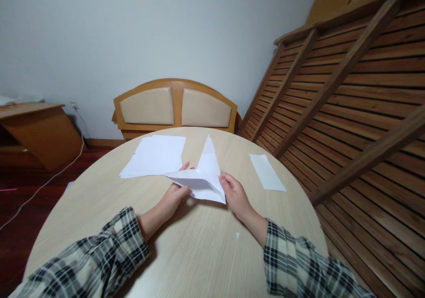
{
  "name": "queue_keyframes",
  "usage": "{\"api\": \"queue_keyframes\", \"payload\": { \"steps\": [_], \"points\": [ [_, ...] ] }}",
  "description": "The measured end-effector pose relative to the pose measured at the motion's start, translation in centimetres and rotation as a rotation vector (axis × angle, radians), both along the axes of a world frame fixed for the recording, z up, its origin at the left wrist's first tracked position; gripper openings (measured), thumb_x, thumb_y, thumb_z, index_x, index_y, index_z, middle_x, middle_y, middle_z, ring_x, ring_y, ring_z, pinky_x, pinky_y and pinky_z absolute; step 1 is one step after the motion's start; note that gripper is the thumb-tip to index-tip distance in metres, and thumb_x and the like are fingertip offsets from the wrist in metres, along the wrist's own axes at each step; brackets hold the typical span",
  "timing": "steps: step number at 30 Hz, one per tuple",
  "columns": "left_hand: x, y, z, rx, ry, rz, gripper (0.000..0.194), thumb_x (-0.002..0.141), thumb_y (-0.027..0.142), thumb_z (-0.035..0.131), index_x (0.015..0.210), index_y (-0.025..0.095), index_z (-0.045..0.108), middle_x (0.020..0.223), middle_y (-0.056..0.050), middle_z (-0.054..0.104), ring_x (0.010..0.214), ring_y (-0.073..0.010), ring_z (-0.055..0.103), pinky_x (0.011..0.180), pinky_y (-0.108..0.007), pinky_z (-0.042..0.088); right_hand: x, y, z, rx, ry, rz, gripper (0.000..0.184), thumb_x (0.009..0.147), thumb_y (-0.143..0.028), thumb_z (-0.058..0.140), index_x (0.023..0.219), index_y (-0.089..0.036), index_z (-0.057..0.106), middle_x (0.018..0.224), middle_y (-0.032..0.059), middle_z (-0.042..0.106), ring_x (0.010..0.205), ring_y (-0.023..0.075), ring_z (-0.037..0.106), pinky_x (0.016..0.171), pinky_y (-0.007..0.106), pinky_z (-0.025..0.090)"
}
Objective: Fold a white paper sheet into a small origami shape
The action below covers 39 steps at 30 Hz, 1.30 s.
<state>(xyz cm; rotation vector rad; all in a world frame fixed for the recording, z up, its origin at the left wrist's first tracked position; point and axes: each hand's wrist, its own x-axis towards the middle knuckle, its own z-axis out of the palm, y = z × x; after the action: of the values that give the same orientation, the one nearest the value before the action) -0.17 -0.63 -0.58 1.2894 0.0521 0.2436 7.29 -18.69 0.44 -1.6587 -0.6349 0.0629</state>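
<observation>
A white sheet of folded paper (206,183) is held between my two hands, above the middle of the round table. One pointed flap of it stands up toward the far side, and another spreads out to the left. My left hand (172,199) grips its lower left part, thumb in front and some fingers behind the paper. At its right edge, my right hand (234,195) pinches the paper between thumb and fingers. The fingers behind the sheet are partly hidden.
A stack of white paper (156,155) lies at the back left of the wooden table (192,262). On the right is a paper strip (267,172), and a tiny paper scrap (237,235) lies nearer me. Beyond stands a headboard (146,106); slatted wood panels (345,98) lean at right.
</observation>
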Motion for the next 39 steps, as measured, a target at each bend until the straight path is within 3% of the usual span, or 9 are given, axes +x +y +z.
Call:
{"api": "queue_keyframes", "payload": {
  "steps": [3, 6, 12, 17, 21, 25, 32, 35, 39],
  "points": [
    [0.2, 0.1, 0.1, 0.061, -0.034, 0.081, 0.072, 0.065, 0.014, 0.056, 0.136, 0.020, 0.042, 0.129, -0.011, 0.056, 0.110, -0.0251, 0.055, 0.091, -0.037, 0.045, 0.4, -0.2, -0.4, -0.004, -0.013, -0.031, 0.036, 0.088, -0.052, 0.047, 0.075, -0.020, 0.056, 0.076, 0.0025, 0.059, 0.072, 0.0179, 0.053, 0.065, 0.028, 0.042],
    [0.4, 0.6, 0.3, 0.247, -0.132, 0.225, 0.051, 0.066, 0.017, 0.057, 0.117, 0.017, 0.056, 0.120, -0.010, 0.060, 0.106, -0.0239, 0.056, 0.091, -0.036, 0.044, 0.7, -0.3, -0.5, -0.017, -0.020, -0.056, 0.036, 0.087, -0.052, 0.048, 0.076, -0.019, 0.058, 0.076, 0.0030, 0.060, 0.073, 0.0185, 0.054, 0.065, 0.028, 0.042],
    [0.8, 2.0, 0.5, 0.435, -0.218, 0.440, 0.040, 0.070, 0.018, 0.059, 0.110, 0.018, 0.053, 0.112, -0.008, 0.060, 0.101, -0.0217, 0.056, 0.086, -0.034, 0.044, 0.9, -0.5, -0.3, -0.014, -0.010, -0.102, 0.033, 0.084, -0.050, 0.053, 0.078, -0.018, 0.061, 0.076, 0.0049, 0.063, 0.075, 0.0215, 0.057, 0.066, 0.030, 0.042],
    [1.1, 3.2, 0.4, 0.485, -0.176, 0.506, 0.042, 0.069, 0.015, 0.057, 0.109, 0.020, 0.050, 0.112, -0.008, 0.060, 0.099, -0.0220, 0.058, 0.074, -0.031, 0.047, 1.4, -0.8, -0.5, -0.043, -0.054, -0.147, 0.035, 0.085, -0.049, 0.051, 0.074, -0.017, 0.060, 0.072, 0.0041, 0.061, 0.070, 0.0200, 0.055, 0.063, 0.030, 0.041],
    [1.3, 3.7, 0.4, 0.524, -0.125, 0.483, 0.034, 0.066, 0.015, 0.055, 0.099, 0.019, 0.057, 0.102, -0.005, 0.063, 0.086, -0.0196, 0.060, 0.070, -0.030, 0.049, 1.9, -1.1, -0.7, -0.034, -0.069, -0.186, 0.036, 0.086, -0.050, 0.050, 0.077, -0.017, 0.060, 0.072, 0.0032, 0.060, 0.068, 0.0190, 0.054, 0.061, 0.029, 0.039],
    [1.3, 3.6, 0.3, 0.448, -0.062, 0.386, 0.029, 0.067, 0.019, 0.053, 0.094, 0.016, 0.062, 0.093, -0.004, 0.065, 0.070, -0.0153, 0.060, 0.064, -0.028, 0.051, 2.2, -1.2, -0.7, 0.004, -0.067, -0.212, 0.034, 0.087, -0.049, 0.050, 0.081, -0.017, 0.060, 0.076, 0.0037, 0.061, 0.072, 0.0196, 0.055, 0.065, 0.029, 0.041],
    [1.2, 3.4, 0.3, 0.505, -0.020, 0.326, 0.034, 0.071, 0.019, 0.048, 0.101, 0.015, 0.063, 0.097, -0.005, 0.068, 0.067, -0.0141, 0.062, 0.065, -0.028, 0.053, 2.6, -1.2, -0.9, 0.061, -0.101, -0.255, 0.032, 0.084, -0.048, 0.051, 0.079, -0.018, 0.060, 0.076, 0.0031, 0.062, 0.073, 0.0197, 0.056, 0.067, 0.029, 0.042],
    [1.2, 3.6, 0.1, 0.620, -0.030, 0.338, 0.035, 0.073, 0.017, 0.046, 0.103, 0.016, 0.063, 0.100, -0.007, 0.068, 0.077, -0.0174, 0.064, 0.068, -0.030, 0.053, 2.7, -1.3, -0.8, 0.035, -0.101, -0.261, 0.032, 0.083, -0.048, 0.053, 0.075, -0.018, 0.060, 0.070, 0.0021, 0.058, 0.069, 0.0188, 0.053, 0.063, 0.028, 0.039],
    [1.1, 3.8, 0.0, 0.901, -0.057, 0.372, 0.033, 0.075, 0.013, 0.048, 0.104, 0.017, 0.064, 0.105, -0.007, 0.068, 0.092, -0.0211, 0.063, 0.080, -0.035, 0.051, 2.6, -1.4, -0.5, -0.007, -0.089, -0.267, 0.034, 0.081, -0.049, 0.055, 0.069, -0.017, 0.059, 0.064, 0.0006, 0.054, 0.064, 0.0168, 0.049, 0.058, 0.027, 0.036]
  ]
}}
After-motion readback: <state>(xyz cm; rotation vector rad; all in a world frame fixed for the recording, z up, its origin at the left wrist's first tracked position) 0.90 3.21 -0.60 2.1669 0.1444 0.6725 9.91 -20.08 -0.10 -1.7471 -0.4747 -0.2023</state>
